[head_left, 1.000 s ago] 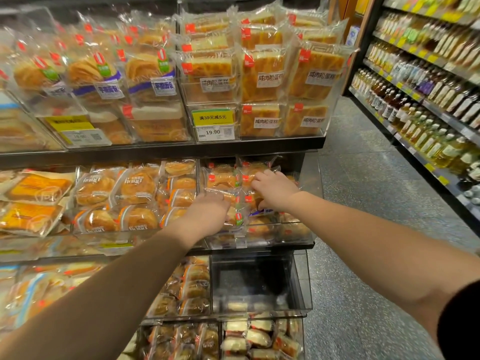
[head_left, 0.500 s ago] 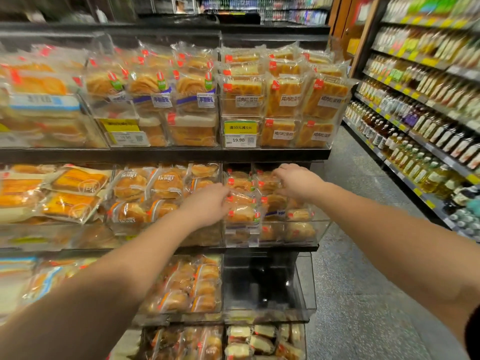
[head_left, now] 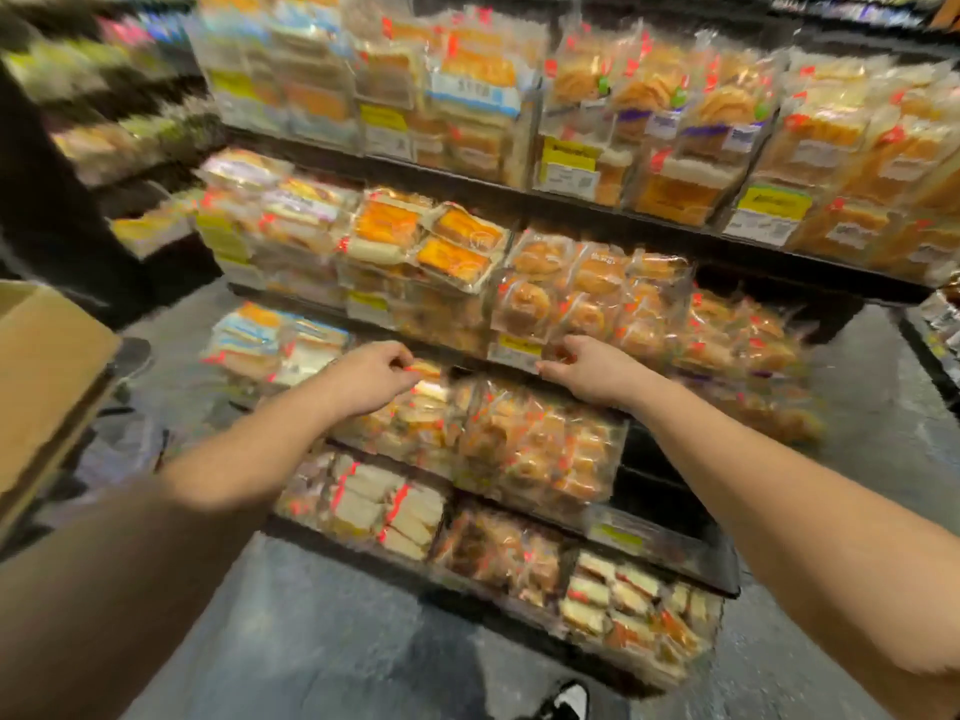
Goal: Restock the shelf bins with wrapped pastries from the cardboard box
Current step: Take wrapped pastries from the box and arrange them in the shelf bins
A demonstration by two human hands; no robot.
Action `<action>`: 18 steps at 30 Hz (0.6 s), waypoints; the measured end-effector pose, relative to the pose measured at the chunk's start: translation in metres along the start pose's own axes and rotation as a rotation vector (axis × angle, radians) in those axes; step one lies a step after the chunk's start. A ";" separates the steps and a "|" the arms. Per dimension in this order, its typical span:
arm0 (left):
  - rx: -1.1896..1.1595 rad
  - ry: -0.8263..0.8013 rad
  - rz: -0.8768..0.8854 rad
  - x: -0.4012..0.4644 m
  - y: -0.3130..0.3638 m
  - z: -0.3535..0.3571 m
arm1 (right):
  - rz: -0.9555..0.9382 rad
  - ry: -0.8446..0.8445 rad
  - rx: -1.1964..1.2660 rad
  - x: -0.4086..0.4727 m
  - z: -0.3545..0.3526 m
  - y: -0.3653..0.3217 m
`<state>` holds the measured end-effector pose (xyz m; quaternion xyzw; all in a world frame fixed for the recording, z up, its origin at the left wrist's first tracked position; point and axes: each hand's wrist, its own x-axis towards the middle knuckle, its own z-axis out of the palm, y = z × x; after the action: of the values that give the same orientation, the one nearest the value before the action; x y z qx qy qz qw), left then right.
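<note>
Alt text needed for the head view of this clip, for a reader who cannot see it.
A person's left hand and right hand, fingers curled, reach toward clear plastic shelf bins packed with wrapped golden pastries; motion blur hides any grip. A brown cardboard box sits at the left edge.

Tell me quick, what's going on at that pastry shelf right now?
Left hand and right hand out before the bins, fingers curled, holding nothing clear. Cardboard box waits left. Frame blurred.
</note>
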<state>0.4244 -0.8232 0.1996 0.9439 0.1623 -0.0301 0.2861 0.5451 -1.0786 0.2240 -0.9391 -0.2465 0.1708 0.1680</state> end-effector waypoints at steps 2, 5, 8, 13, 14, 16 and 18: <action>-0.016 0.024 -0.062 -0.029 -0.054 -0.013 | -0.096 -0.047 -0.037 0.007 0.037 -0.050; -0.017 0.030 -0.157 -0.079 -0.127 -0.034 | -0.245 -0.115 -0.129 0.016 0.093 -0.122; 0.017 0.040 -0.289 -0.125 -0.191 -0.049 | -0.378 -0.213 -0.252 0.024 0.143 -0.187; -0.007 0.137 -0.556 -0.189 -0.288 -0.061 | -0.633 -0.325 -0.382 0.036 0.212 -0.284; 0.034 0.123 -0.569 -0.200 -0.303 -0.063 | -0.666 -0.349 -0.399 0.040 0.225 -0.302; 0.089 0.097 -0.600 -0.213 -0.328 -0.076 | -0.717 -0.404 -0.432 0.052 0.252 -0.338; 0.196 0.073 -0.606 -0.221 -0.355 -0.089 | -0.771 -0.449 -0.454 0.065 0.277 -0.374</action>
<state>0.0975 -0.5604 0.1188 0.8761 0.4427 -0.0956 0.1655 0.3346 -0.6734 0.1127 -0.7326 -0.6366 0.2362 -0.0470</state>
